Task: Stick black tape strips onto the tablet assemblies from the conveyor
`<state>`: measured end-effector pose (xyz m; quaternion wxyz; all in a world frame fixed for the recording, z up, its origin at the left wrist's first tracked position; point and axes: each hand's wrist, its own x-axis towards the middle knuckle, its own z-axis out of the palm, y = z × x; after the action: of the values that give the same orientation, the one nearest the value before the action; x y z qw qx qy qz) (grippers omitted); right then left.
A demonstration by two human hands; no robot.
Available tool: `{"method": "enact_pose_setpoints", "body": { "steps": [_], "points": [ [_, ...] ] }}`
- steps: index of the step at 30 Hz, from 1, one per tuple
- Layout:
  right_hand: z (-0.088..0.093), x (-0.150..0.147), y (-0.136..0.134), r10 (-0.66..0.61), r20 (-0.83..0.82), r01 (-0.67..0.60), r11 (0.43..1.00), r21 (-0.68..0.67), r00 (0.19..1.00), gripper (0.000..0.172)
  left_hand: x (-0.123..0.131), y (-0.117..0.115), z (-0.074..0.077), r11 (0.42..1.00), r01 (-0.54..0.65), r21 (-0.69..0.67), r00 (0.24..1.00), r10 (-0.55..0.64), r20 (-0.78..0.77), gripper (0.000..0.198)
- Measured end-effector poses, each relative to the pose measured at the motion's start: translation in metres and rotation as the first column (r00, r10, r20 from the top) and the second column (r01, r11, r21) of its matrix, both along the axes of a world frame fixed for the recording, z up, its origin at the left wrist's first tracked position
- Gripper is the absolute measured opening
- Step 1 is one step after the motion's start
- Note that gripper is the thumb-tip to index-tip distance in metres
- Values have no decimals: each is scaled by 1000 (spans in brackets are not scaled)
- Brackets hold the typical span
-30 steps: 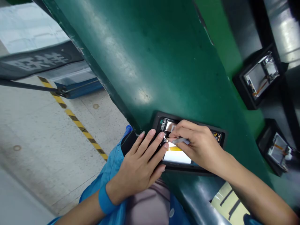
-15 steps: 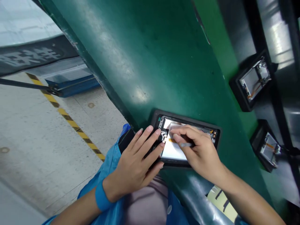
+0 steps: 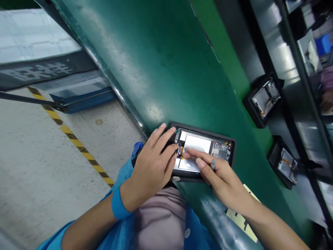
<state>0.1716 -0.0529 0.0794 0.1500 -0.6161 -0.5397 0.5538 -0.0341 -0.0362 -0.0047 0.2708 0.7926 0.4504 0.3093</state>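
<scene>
An opened tablet (image 3: 198, 143) lies in a black holder (image 3: 203, 130) at the near edge of the green bench, its white panel and circuit board (image 3: 221, 151) facing up. An orange flex cable (image 3: 181, 152) shows near its left end. My left hand (image 3: 153, 163) rests over that end, fingers stretched and apart, the fingertips touching the parts beside the cable. Over the white panel, my right hand (image 3: 221, 173) is closed round a slim grey tool (image 3: 213, 164). Only the tool's blunt end shows; its tip is hidden. The right fingertips are close to the orange cable.
Two more opened tablets in black holders, one farther up (image 3: 266, 97) and one lower (image 3: 287, 165), sit on the metal line beyond the green bench (image 3: 166, 69). A yellow marked sheet (image 3: 240, 222) lies by my right forearm. Part of another person shows at far right.
My right fingers have moved down and left toward the orange cable, uncovering the circuit board. My left fingers have bent in at the tablet's end. The view has shifted slightly.
</scene>
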Motion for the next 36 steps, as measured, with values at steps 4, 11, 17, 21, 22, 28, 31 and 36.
{"method": "enact_pose_setpoints", "body": {
  "steps": [4, 11, 17, 21, 22, 28, 31, 36],
  "points": [
    [-1, 1, -1, -97, -154, 79, 990, -115, 983, 49, 6, -1, 1, 999, -39, -8, 999, 39, 20, 15],
    [-9, 0, -7, -293, -416, 164, 934, -319, 861, 66, 14, -3, -4, 998, -63, 7, 997, 62, 44, 13],
    [-10, -9, -11, -371, -464, 212, 909, -358, 804, 70, 16, -7, -10, 997, -77, -16, 995, 78, 57, 13],
    [-7, -14, -12, -350, -467, 195, 916, -349, 812, 75, 17, -8, -10, 996, -85, -11, 994, 85, 61, 14],
    [-6, -14, -12, -351, -464, 191, 915, -356, 814, 75, 17, -8, -9, 996, -88, -7, 994, 88, 62, 14],
    [-5, -12, -8, -491, -457, 330, 860, -389, 741, 55, 18, -7, -11, 995, -97, 6, 993, 96, 70, 14],
    [-6, -12, -8, -515, -503, 363, 854, -374, 694, 39, 18, -7, -13, 996, -93, 2, 993, 92, 79, 13],
    [-8, -15, -12, -410, -607, 248, 909, -335, 681, 37, 18, -8, -15, 997, -83, -12, 992, 83, 91, 17]
  ]
}}
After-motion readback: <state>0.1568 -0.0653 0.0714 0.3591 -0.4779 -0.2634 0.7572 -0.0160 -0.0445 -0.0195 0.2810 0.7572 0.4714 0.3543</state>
